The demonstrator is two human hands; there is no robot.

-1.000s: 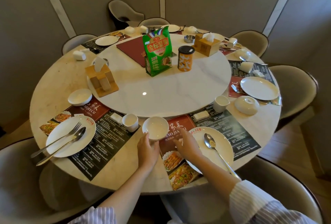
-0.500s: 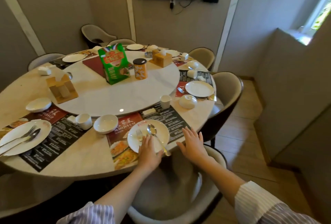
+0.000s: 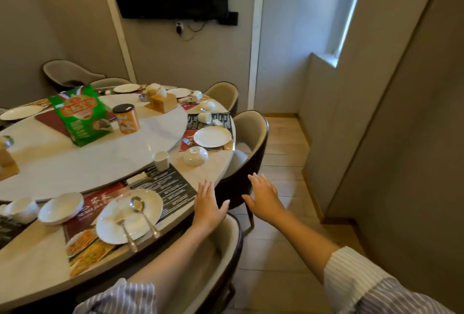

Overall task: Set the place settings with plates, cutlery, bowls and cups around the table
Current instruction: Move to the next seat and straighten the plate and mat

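The near setting has a white plate [image 3: 129,215] carrying a spoon [image 3: 140,210] and a fork [image 3: 125,230], on a printed placemat [image 3: 165,185]. Left of the plate are an upright white bowl [image 3: 61,208] and a cup [image 3: 22,209]. Further right an upturned bowl [image 3: 195,155], a small cup [image 3: 161,160] and another plate [image 3: 212,136] lie on the round table [image 3: 200,170]. My left hand [image 3: 208,203] is open and flat at the table's edge, holding nothing. My right hand [image 3: 265,196] is open over the floor, off the table.
A white turntable [image 3: 100,160] holds a green bag [image 3: 80,115], an orange can [image 3: 126,119] and a wooden tissue box [image 3: 162,101]. One chair [image 3: 226,243] is directly below my arms, another chair [image 3: 251,137] to the right. Walls stand close on the right.
The view has swung right. My left hand left the bowl, passed over the plate and reached the table edge. My right hand moved off the table to the right.
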